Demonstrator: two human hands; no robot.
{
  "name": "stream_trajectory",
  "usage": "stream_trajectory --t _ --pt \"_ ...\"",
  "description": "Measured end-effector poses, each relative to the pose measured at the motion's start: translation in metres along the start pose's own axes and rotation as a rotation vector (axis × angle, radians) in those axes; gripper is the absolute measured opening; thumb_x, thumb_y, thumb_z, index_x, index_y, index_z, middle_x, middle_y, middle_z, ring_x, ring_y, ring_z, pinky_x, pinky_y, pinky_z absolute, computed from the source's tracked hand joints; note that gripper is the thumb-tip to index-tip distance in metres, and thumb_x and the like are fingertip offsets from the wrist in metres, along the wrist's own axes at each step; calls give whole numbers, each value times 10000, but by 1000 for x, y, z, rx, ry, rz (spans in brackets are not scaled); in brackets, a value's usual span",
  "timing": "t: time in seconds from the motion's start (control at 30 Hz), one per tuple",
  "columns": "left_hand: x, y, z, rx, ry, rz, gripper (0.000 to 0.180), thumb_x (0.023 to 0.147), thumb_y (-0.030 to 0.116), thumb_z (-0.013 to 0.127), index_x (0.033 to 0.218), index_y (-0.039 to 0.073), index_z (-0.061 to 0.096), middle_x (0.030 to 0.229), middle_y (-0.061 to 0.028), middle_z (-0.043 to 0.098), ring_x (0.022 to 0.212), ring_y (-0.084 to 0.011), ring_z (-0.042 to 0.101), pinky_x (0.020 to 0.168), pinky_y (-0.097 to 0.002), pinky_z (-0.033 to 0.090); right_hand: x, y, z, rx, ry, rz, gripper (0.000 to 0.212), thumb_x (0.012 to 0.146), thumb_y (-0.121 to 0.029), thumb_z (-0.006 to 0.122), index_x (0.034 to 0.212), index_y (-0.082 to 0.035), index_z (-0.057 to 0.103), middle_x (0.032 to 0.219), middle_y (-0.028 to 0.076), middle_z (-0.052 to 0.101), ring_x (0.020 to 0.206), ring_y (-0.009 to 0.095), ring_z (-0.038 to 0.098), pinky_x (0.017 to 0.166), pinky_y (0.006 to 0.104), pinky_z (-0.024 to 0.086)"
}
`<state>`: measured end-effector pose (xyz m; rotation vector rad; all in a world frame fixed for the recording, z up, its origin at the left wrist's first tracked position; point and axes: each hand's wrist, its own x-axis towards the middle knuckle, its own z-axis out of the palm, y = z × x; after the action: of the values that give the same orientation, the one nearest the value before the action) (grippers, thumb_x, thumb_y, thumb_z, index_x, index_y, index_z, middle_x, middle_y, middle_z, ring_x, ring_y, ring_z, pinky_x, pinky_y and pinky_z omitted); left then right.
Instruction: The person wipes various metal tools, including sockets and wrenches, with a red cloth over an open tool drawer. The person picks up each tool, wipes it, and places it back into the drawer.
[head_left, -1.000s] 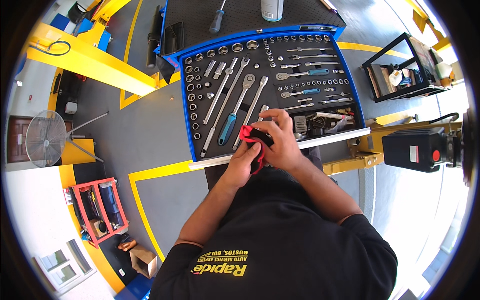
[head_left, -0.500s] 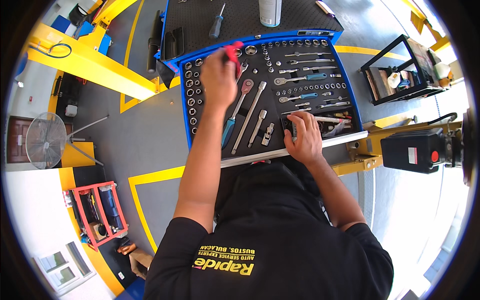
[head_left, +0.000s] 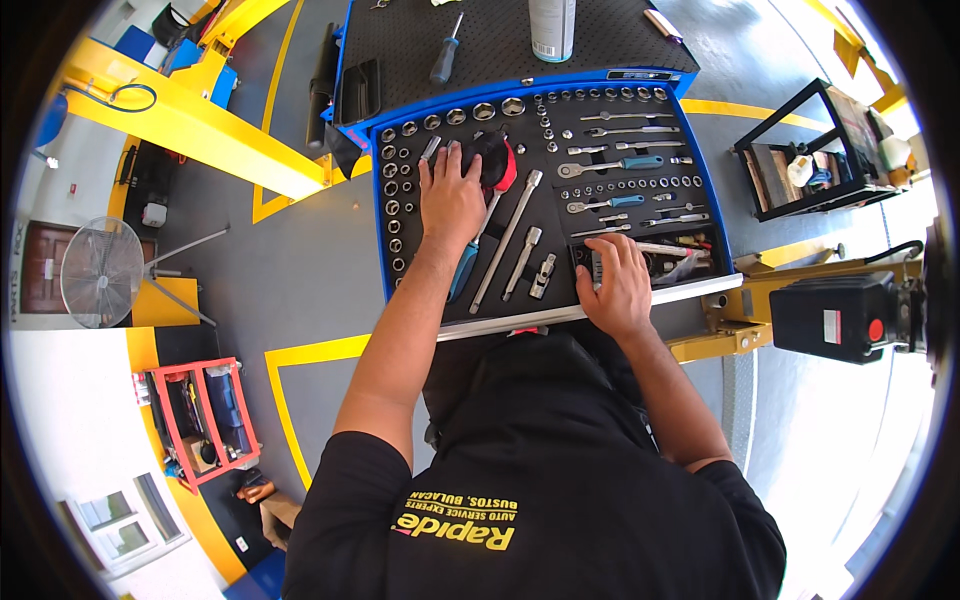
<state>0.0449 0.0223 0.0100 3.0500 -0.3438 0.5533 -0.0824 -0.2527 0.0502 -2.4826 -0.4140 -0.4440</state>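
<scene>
My left hand (head_left: 452,205) reaches palm down over the blue tool chest's pulled-out drawer (head_left: 379,215), fingers stretched out. Its fingertips are at a short chrome tool (head_left: 430,150); whether they touch it I cannot tell. Beside the thumb lies a red and black item (head_left: 506,168) whose kind is unclear, covering the head of a blue-handled ratchet (head_left: 463,270). My right hand (head_left: 618,285) lies at the drawer's front, fingers apart over a small compartment of loose tools; nothing shows in its grasp. Long chrome extension bars (head_left: 507,240) and a universal joint (head_left: 543,276) sit between the hands.
Sockets (head_left: 392,208) line the drawer's left and far sides; small ratchets (head_left: 610,165) fill its right. On the chest top (head_left: 490,35) are a screwdriver (head_left: 447,50) and a spray can (head_left: 552,28). A yellow lift arm (head_left: 190,125) extends at left, a black cart (head_left: 815,150) stands right.
My left hand has let go of the red and black item, which now lies in the drawer, and its fingers have spread. My right hand stays at the front. The view has shifted slightly.
</scene>
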Motion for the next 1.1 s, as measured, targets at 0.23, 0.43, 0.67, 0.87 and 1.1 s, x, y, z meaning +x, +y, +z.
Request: stream_trajectory --t 0.23,0.43,0.67,0.87,1.1 --pt "49 -1 7 -151 140 -60 357 972 207 664 1293 60 722 1457 -123 591 1359 -338 530 1110 -543 431 1 1 1 -32 -17 9 350 852 -153 711 1175 -46 630 1140 125 623 1078 339 614 930 455 504" --pt "28 0 8 -180 24 6 319 939 197 696 1244 117 741 1315 -46 643 1187 -310 560 969 -493 488 0 -2 2 -31 -48 27 302 844 -149 714 1125 -58 647 1077 103 634 1026 319 635 870 437 528" --pt "-44 13 -36 -306 -99 -72 235 920 200 713 1116 74 737 1133 -77 621 1090 -326 584 906 -483 542 0 -3 0 -21 -50 30 262 841 -143 720 1084 -65 658 1038 97 631 1006 315 641 832 447 536" --pt "-79 25 -61 -271 -153 -186 337 814 253 775 1081 97 641 1114 -94 563 1108 -318 598 811 -484 588 -5 8 6 89 5 -74 154 877 -64 684 1030 -64 676 881 78 656 816 308 679 727 424 552" --pt "-83 14 -44 -452 -37 -286 287 765 234 779 1000 117 661 1066 -69 600 1056 -304 639 810 -453 577 -6 9 12 147 54 101 218 901 -69 703 1112 -70 648 835 69 682 707 307 686 655 423 546"
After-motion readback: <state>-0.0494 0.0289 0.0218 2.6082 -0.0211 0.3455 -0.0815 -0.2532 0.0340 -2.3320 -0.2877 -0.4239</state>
